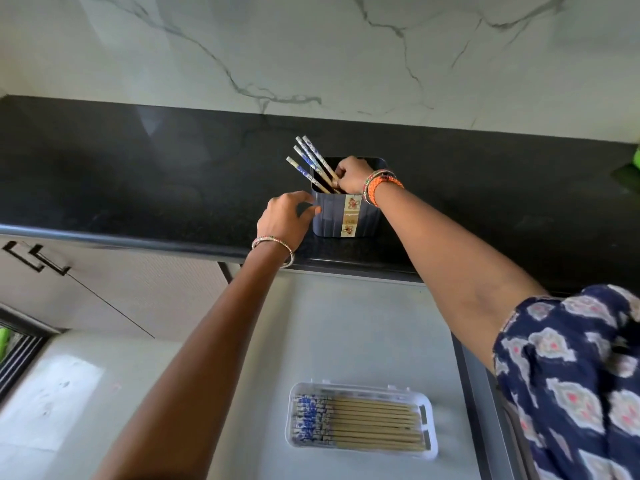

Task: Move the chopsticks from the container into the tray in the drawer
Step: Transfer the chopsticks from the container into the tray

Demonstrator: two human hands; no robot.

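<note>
Right hand (351,174) pinches chopsticks (313,161) inside the container (346,216) near the table's front edge. Left hand (289,216), fingers loosely spread, touches container's side.

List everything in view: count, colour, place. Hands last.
chopsticks in container: four, blue-white tops, leaning left
container: one, dark blue, on countertop
countertop: one, black
tray: one, clear, in drawer
chopsticks in tray: about ten, tan, lying flat
drawer: one, grey, open
green object: one, far right edge
left hand: touches container's side
right hand: grips chopsticks at container's mouth
</note>
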